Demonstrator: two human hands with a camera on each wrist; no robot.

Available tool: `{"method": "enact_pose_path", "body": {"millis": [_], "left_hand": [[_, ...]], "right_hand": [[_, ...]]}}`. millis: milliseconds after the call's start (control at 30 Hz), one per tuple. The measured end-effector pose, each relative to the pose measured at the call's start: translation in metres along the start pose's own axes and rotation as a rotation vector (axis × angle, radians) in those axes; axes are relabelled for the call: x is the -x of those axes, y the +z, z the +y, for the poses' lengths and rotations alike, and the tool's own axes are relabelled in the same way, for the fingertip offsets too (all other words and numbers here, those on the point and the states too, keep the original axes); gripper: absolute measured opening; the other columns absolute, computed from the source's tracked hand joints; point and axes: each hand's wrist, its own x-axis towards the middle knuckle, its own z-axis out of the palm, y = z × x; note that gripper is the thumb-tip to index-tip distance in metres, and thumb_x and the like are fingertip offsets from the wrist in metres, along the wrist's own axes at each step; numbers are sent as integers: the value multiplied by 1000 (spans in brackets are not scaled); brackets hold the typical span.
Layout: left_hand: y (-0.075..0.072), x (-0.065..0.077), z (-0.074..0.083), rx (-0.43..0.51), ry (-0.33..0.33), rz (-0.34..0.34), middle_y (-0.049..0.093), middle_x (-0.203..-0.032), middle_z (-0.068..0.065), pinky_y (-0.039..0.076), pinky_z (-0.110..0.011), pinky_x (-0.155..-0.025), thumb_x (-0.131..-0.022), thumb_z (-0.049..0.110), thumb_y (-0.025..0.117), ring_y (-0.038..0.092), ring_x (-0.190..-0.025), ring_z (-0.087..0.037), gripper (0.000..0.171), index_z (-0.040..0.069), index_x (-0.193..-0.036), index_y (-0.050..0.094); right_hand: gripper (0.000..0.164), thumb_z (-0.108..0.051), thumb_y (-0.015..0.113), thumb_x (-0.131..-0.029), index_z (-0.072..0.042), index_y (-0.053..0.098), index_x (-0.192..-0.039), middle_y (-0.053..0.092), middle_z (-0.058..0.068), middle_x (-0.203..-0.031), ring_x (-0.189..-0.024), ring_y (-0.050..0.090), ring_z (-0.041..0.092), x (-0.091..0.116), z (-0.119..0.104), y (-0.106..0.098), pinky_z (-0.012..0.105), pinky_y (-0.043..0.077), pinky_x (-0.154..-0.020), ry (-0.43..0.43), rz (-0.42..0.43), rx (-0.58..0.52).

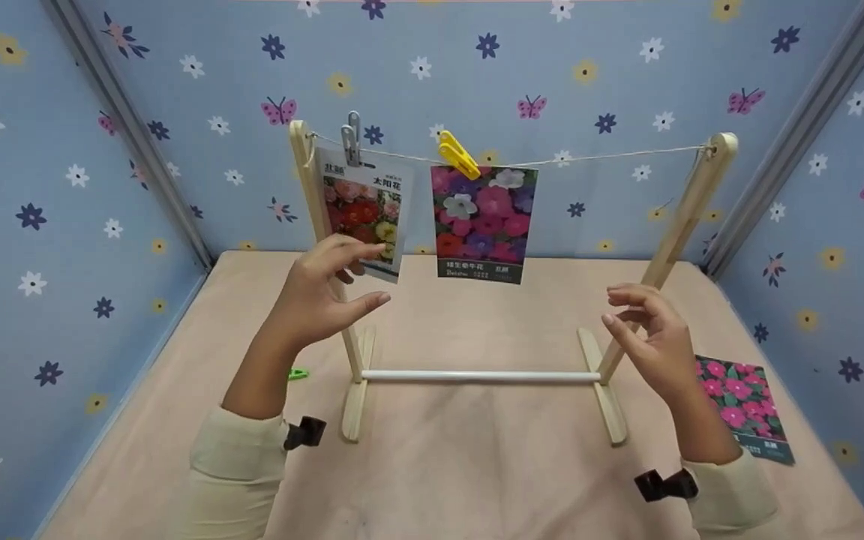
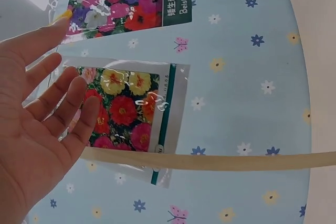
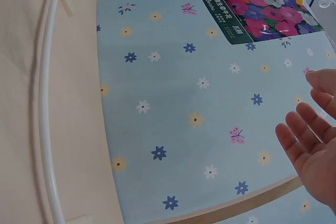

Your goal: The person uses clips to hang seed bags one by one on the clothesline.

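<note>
Two flower seed packets hang from a string (image 1: 597, 157) tied between two wooden posts. A grey clothespin (image 1: 352, 146) clips the left packet (image 1: 363, 202), which shows red and yellow blooms. The right packet (image 1: 483, 221), with pink and purple petunias, hangs from a yellow clothespin (image 1: 460, 155). My left hand (image 1: 323, 289) is in front of the left packet, fingers loosely bent and thumb apart, holding nothing. Beside the right post (image 1: 676, 225) my right hand (image 1: 653, 341) is raised, its fingers relaxed, with nothing in it. In the left wrist view the left packet (image 2: 123, 106) lies beyond the fingers.
A third packet (image 1: 751, 405) with pink flowers lies on the table at right, partly behind the right forearm. A green clothespin (image 1: 298, 373) shows beside the left wrist. A white rod (image 1: 481, 376) joins the stand's wooden feet. Flower-patterned panels surround the table (image 1: 432, 480).
</note>
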Motion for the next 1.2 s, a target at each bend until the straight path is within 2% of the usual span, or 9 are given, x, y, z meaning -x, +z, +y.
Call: {"method": "enact_pose_path", "body": {"millis": [167, 433, 567, 733, 900, 1067, 1200], "left_hand": [[-1, 15, -7, 23, -53, 7, 62, -112, -10, 54, -36, -74, -78, 15, 84, 59, -89, -19, 50, 4, -124, 66], [-4, 38, -16, 102, -145, 21, 62, -112, -5, 55, -37, -75, -76, 14, 85, 60, -89, -27, 54, 7, -126, 65], [-4, 47, -20, 118, -185, 44, 63, -112, -9, 54, -36, -76, -75, 11, 86, 60, -91, -24, 55, 10, -126, 66], [-5, 58, -23, 139, -253, 71, 61, -116, -9, 53, -36, -80, -72, 5, 86, 59, -96, -21, 56, 8, -125, 67], [-6, 69, -20, 168, -314, 96, 59, -120, -15, 52, -42, -87, -71, -2, 84, 57, -101, -29, 55, 0, -123, 66], [-12, 77, -8, 179, -349, 134, 57, -120, -22, 52, -35, -89, -71, -7, 82, 57, -102, -36, 51, -6, -120, 65], [-13, 86, -11, 206, -377, 160, 57, -119, -21, 52, -34, -88, -72, -8, 81, 56, -101, -36, 50, -6, -119, 66]], "right_hand": [[27, 24, 62, -80, 19, 58, -106, 54, 34, -113, -103, 58, 16, 8, 13, -8, 21, 50, -84, 6, 23, 17], [29, 20, 64, -83, 13, 61, -110, 57, 22, -117, -107, 57, 15, 24, 41, -22, 21, 49, -88, 55, 43, 18], [31, 21, 63, -82, 14, 60, -112, 56, 24, -119, -108, 57, 18, 30, 46, -28, 22, 49, -88, 63, 24, 18], [37, 24, 62, -81, 17, 56, -116, 53, 28, -121, -108, 56, 24, 36, 50, -37, 23, 49, -88, 74, 17, 8], [44, 24, 63, -80, 15, 55, -123, 54, 23, -122, -108, 56, 19, 43, 53, -46, 20, 48, -89, 76, 26, 52], [47, 24, 62, -80, 15, 52, -125, 55, 15, -124, -110, 55, 18, 50, 51, -55, 20, 46, -91, 117, 31, 50], [46, 23, 61, -82, 15, 52, -126, 56, 16, -125, -110, 56, 18, 55, 50, -61, 20, 46, -91, 161, 49, 44]]}}
